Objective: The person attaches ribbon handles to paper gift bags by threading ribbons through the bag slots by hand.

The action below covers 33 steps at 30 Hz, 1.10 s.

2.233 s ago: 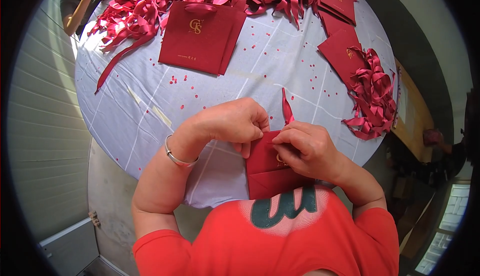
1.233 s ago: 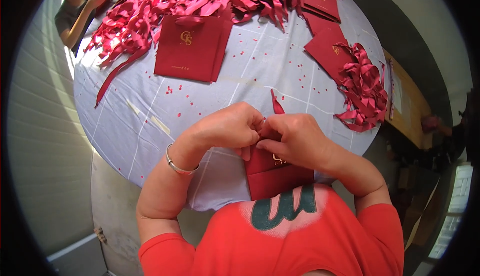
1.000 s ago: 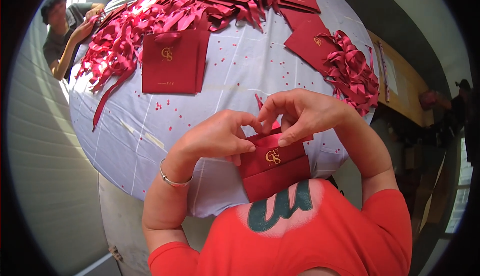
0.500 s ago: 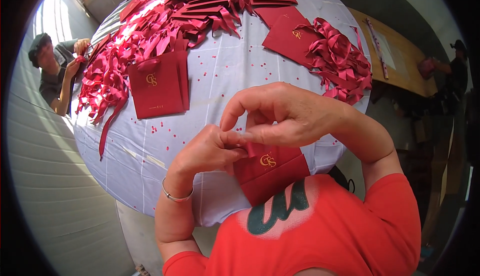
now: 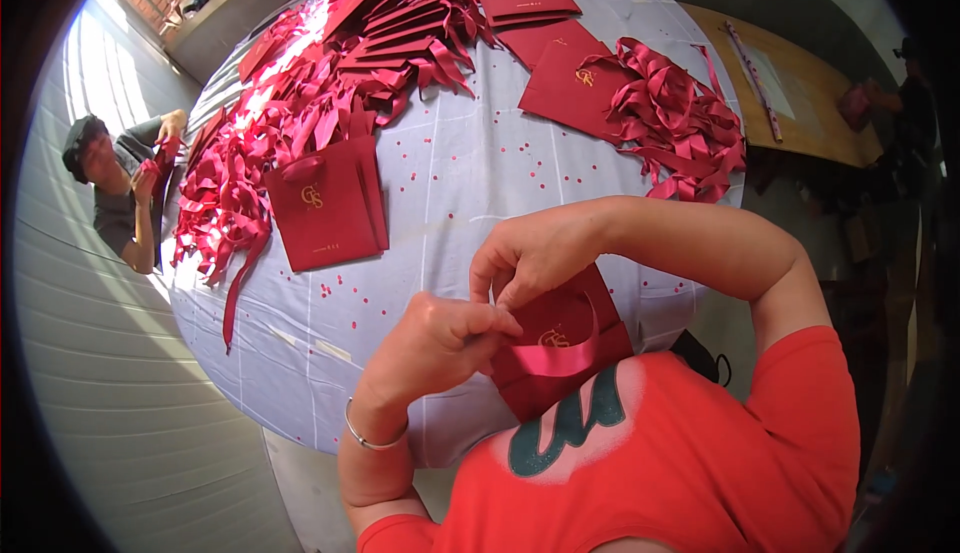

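A dark red gift bag [image 5: 608, 315] with a gold emblem lies in front of me at the table's near edge. Across its face curves a pinkish-red ribbon [image 5: 560, 359] in a loop. My left hand [image 5: 432, 345], with a bangle at the wrist, is closed in a pinch on the ribbon at the bag's left side. Just above, my right hand [image 5: 545, 253] pinches at the same spot, its fingertips meeting the left ones. The ribbon's end and exactly what lies between the right fingertips are hidden.
Red bags [image 5: 325, 208] stand to the left beside a large heap of ribboned bags [image 5: 300, 83]. Farther right lie more bags [image 5: 565, 83] and a ribbon pile [image 5: 675, 123]. Small red dots dot the white tablecloth [image 5: 440, 253]. A person [image 5: 125, 188] works at the left; another is at far right.
My right hand has come down and closer to the bag, its fingers more closed. The ribbon loop now shows across the bag's face. The view has shifted slightly.
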{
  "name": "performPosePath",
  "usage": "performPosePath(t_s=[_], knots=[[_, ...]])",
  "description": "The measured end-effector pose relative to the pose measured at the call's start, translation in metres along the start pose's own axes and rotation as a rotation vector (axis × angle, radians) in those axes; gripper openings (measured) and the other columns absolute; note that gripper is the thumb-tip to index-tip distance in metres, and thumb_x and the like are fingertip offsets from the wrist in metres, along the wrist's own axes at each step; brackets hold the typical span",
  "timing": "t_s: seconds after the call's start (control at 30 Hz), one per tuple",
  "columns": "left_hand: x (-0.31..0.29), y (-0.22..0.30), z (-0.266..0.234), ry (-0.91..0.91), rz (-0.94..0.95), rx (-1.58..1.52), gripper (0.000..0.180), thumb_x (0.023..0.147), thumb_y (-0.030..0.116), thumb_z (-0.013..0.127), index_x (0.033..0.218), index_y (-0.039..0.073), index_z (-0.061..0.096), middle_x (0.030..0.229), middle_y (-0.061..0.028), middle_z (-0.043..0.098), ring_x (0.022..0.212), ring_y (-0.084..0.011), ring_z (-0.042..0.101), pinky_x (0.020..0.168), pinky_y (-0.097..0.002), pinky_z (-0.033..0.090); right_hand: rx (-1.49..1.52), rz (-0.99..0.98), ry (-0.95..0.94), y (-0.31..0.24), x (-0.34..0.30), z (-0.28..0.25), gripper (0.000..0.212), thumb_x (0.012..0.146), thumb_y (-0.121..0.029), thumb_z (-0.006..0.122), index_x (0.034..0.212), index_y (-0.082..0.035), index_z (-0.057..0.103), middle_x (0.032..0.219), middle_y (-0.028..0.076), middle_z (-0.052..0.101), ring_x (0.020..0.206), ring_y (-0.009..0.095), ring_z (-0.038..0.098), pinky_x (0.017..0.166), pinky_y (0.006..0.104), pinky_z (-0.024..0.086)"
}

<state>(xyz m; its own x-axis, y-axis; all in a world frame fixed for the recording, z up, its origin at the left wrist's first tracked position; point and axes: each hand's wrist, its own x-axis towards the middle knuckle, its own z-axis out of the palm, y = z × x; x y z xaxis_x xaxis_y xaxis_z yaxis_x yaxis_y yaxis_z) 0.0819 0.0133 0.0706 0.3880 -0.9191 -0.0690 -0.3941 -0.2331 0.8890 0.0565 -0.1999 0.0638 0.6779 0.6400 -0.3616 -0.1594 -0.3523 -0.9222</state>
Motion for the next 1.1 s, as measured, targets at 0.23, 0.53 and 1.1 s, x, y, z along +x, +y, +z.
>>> performPosePath(t_s=[0.23, 0.53, 1.1], knots=[[-0.004, 0.0, 0.002, 0.011, 0.041, 0.1, 0.018, 0.075, -0.002, 0.067, 0.088, 0.007, 0.074, 0.071, -0.0119, 0.069, 0.063, -0.0261, 0.069, 0.059, -0.0318, 0.055, 0.192, 0.268, -0.001, 0.0, 0.015, 0.001, 0.032, 0.076, -0.005, 0.074, 0.107, -0.001, 0.067, 0.086, 0.005, 0.071, 0.072, 0.009, 0.061, 0.061, 0.023, 0.046], [0.003, -0.002, -0.004, -0.031, 0.037, 0.002, 0.01, 0.074, -0.001, 0.069, 0.082, 0.003, 0.071, 0.068, -0.0101, 0.069, 0.059, -0.0208, 0.069, 0.056, -0.0295, 0.054, 0.4, 0.273, 0.37, 0.01, 0.016, -0.002, 0.026, 0.07, -0.003, 0.078, 0.089, -0.004, 0.061, 0.073, 0.002, 0.063, 0.06, 0.01, 0.056, 0.047, 0.0272, 0.043], [0.014, -0.014, -0.005, -0.063, -0.242, -0.128, 0.009, 0.083, -0.005, 0.063, 0.09, -0.002, 0.059, 0.072, -0.008, 0.067, 0.06, -0.0118, 0.065, 0.054, -0.025, 0.051, -0.295, 0.083, 0.77, 0.034, -0.065, 0.006, 0.021, 0.086, -0.018, 0.069, 0.092, 0.002, 0.069, 0.085, 0.012, 0.07, 0.08, 0.015, 0.066, 0.069, 0.0311, 0.052]])
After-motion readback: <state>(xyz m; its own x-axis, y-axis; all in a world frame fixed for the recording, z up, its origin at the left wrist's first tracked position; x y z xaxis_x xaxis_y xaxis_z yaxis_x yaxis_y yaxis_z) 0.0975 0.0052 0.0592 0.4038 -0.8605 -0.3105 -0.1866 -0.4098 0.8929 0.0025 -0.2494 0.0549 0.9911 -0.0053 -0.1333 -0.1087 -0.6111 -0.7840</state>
